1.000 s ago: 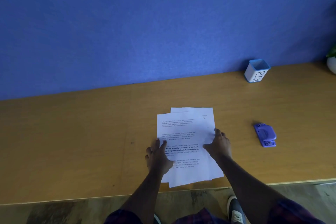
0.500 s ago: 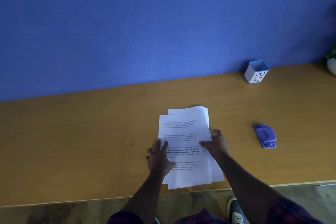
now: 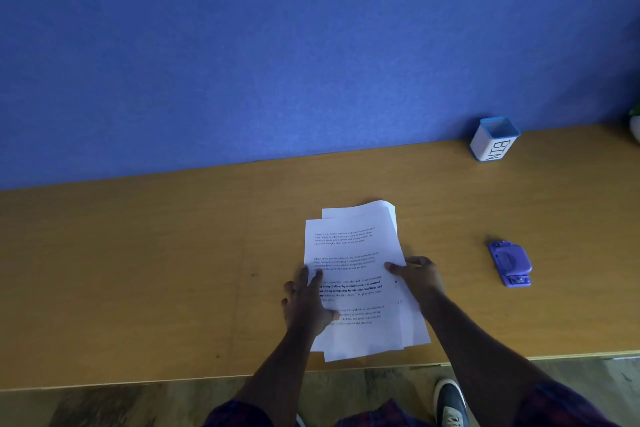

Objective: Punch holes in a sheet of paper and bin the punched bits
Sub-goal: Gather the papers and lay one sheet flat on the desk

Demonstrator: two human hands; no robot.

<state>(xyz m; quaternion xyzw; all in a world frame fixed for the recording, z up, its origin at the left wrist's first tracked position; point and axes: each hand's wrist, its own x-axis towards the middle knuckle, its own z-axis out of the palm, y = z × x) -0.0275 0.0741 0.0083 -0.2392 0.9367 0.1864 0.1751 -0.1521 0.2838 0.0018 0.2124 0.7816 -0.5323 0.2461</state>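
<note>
Change: since a second ago the top sheet's (image 3: 349,253) right edge has risen off the stack and its far right corner now curls up; the right hand (image 3: 420,276) has slid in from the stack's right edge.
Top sheet: printed page, uppermost of the loose paper stack (image 3: 414,329), which lies on the wooden desk (image 3: 138,270) near its front edge.
Left hand (image 3: 306,302): flat on the stack's left edge, fingers spread, pressing down, closed around nothing.
Right hand: at the stack's right edge, thumb on top of the lifted sheet, fingers tucked under it, pinching that sheet.
Hole punch (image 3: 510,263): purple, on the desk well right of the stack, untouched.
Bin (image 3: 493,144): small white cup with a blue rim, lettered BIN, far right of the stack, against the blue wall (image 3: 277,45).
</note>
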